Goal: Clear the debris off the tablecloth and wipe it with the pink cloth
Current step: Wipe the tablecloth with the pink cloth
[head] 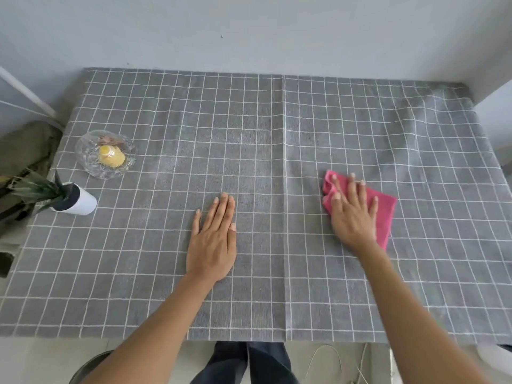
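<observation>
Dark trouser legs [249, 361] show at the bottom edge, below the near hem of a grey tablecloth [277, 120] with a white grid pattern that covers the whole tabletop. Two bare forearms reach up from the bottom edge onto the cloth.

Taking the tablecloth's centre crease as the landmark: the left hand [213, 239] lies flat, palm down, just left of the crease, fingers straight and close together, holding nothing. The right hand [353, 214] lies well right of the crease, fingers spread and straight, pressing down on a pink cloth [383, 214]. The pink cloth lies flat on the tablecloth under the palm, with a bunched corner showing past the fingertips on the side nearer the crease and a flat corner sticking out on the far side.

Far to the left of the crease, near the tablecloth's left edge, stands a clear glass dish [106, 153] holding a yellow cupcake-shaped item [110, 156] and some brownish bits that are too small to make out. Just nearer the camera than the dish, a white cylindrical pot [80, 200] with a dark rim lies on its side, its spiky green plant [36, 189] pointing off the left edge. Beyond that edge sits an olive-green fabric heap [25, 151]. A pale grey wall [249, 31] rises behind the tabletop.
</observation>
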### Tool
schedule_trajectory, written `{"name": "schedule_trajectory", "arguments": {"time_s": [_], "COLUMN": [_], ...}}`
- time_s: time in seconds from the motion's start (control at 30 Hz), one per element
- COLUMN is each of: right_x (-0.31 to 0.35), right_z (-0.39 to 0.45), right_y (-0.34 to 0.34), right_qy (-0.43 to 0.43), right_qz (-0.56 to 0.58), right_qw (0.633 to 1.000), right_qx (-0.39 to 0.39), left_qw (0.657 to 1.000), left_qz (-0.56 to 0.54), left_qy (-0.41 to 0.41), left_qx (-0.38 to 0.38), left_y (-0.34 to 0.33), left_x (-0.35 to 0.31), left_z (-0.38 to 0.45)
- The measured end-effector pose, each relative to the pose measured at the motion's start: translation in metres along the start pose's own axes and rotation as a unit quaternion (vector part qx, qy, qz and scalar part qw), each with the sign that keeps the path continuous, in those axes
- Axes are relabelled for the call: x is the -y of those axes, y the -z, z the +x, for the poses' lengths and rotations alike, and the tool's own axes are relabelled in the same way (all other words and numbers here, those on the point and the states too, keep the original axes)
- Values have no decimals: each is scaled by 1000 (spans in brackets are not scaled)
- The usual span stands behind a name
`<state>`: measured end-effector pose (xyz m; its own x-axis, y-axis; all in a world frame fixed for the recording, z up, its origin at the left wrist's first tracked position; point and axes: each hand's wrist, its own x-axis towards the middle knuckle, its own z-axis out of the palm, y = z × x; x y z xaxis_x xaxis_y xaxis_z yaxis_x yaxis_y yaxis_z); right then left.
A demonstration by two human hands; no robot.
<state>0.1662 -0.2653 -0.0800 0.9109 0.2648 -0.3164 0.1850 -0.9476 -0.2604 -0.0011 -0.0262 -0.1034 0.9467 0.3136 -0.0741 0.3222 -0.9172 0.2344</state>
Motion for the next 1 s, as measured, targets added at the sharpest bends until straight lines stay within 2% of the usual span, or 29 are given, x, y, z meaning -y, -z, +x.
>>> {"name": "schedule_trajectory", "arguments": {"time_s": [0.23, 0.4, 0.57, 0.7, 0.9, 1.0], "right_x": [82, 68, 18, -21, -16, 0], "right_z": [-68, -68, -52, -44, -43, -52], "right_y": [-39, -40, -27, -12, -10, -17], "right_qy": [132, 163, 105, 26, -13, 17], "right_qz": [5, 3, -34, -9, 21, 35], "right_qw": [990, 986, 994, 999, 1000, 999], "right_qx": [40, 23, -4, -17, -6, 5], "left_qw": [1000, 1000, 1000, 1000, 1000, 998], "left_qz": [-3, -4, -8, -8, -20, -55], "left_qy": [0, -3, -6, -4, -5, -10], "left_qx": [-5, -3, 3, 4, 23, 37], "left_y": [0, 1, 0, 0, 2, 4], "left_x": [-1, 0, 2, 1, 1, 7], "left_z": [0, -1, 0, 0, 3, 2]}}
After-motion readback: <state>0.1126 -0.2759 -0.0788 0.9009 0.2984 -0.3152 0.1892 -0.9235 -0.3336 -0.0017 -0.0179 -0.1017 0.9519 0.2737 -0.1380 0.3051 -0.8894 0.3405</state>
